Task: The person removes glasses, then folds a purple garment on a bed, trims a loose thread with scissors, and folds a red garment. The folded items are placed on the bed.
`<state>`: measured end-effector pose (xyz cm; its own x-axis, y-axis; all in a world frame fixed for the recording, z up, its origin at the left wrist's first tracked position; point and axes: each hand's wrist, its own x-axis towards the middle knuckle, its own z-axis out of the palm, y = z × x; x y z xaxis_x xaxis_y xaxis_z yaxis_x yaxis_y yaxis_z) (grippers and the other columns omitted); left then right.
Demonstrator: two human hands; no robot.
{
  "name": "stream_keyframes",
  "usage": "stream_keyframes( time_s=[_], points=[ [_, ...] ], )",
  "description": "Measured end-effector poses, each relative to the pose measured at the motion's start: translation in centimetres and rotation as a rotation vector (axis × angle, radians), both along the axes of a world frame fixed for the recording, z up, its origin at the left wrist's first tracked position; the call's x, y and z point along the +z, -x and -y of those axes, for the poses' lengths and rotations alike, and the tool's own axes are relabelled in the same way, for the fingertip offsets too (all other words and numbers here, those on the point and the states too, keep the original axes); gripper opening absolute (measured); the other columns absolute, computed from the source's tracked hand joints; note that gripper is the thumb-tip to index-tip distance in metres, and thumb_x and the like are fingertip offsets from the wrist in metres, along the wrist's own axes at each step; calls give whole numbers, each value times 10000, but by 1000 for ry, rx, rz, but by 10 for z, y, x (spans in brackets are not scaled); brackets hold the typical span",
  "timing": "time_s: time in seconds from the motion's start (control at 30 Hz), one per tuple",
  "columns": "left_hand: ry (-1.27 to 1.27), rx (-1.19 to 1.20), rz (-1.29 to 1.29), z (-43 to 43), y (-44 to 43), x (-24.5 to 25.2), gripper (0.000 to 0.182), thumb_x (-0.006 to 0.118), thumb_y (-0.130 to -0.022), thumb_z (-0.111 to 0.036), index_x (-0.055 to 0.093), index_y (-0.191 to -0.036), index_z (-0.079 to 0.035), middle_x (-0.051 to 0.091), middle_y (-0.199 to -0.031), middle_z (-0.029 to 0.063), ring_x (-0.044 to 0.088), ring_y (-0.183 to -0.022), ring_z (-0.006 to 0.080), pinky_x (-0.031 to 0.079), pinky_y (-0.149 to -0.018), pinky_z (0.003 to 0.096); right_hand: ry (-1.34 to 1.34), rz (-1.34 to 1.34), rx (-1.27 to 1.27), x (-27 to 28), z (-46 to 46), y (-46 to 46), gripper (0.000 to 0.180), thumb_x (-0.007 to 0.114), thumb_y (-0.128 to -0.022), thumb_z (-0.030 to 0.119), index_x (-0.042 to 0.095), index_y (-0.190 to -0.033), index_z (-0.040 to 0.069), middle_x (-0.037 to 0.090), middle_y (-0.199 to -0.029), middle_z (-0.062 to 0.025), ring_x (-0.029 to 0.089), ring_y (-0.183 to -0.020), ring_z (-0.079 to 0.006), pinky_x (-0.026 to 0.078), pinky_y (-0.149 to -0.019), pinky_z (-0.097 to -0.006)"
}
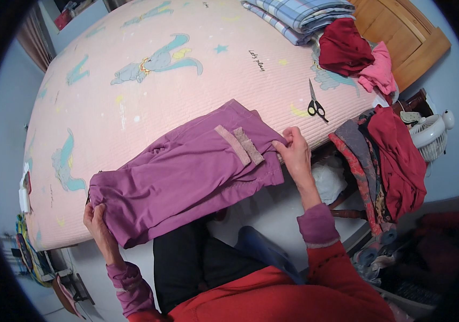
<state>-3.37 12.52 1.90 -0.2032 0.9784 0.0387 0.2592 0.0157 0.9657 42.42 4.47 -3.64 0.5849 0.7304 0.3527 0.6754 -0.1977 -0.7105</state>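
A folded purple garment (pixel 173 177) lies over the front edge of a bed with a pink quilted cover (pixel 92 108). My left hand (pixel 102 231) grips the garment's lower left end, thumb on top and fingers partly hidden beneath. At the garment's right edge, my right hand (pixel 296 155) pinches the cloth between thumb and fingers. Two short beige fabric strips (pixel 237 145) rest on the garment, near its right end. Black-handled scissors (pixel 315 105) lie on the cover beyond my right hand, blades pointing away from me.
Folded blue plaid bedding (pixel 302 16), a dark red cloth (pixel 344 48) and a pink cloth (pixel 379 70) sit at the bed's far right. Clothes (pixel 394 165) hang beside the bed on the right, close to a white fan (pixel 431 135). A blue plastic object (pixel 267 249) stands below the bed edge.
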Motion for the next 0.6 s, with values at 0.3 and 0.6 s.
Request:
stream_keyframes(
  time_s=[0.3,0.6],
  points=[
    [-5,21,-3,-2,-2,-4,120,572,-835,-116,576,-866,0,521,-812,-21,447,-746,72,371,-699,210,131,194,151,22,-13,49,197,673,-839,200,616,-784,19,548,-749,-107,547,-760,-301,436,-666,-412],
    [2,-7,-10,-2,1,-7,122,572,-835,-125,574,-865,-6,511,-800,-31,437,-731,68,365,-686,207,-121,-760,327,14,4,41,104,642,-873,55,664,-960,2,586,-820,43,493,-758,-25,402,-684,-184]
  ],
)
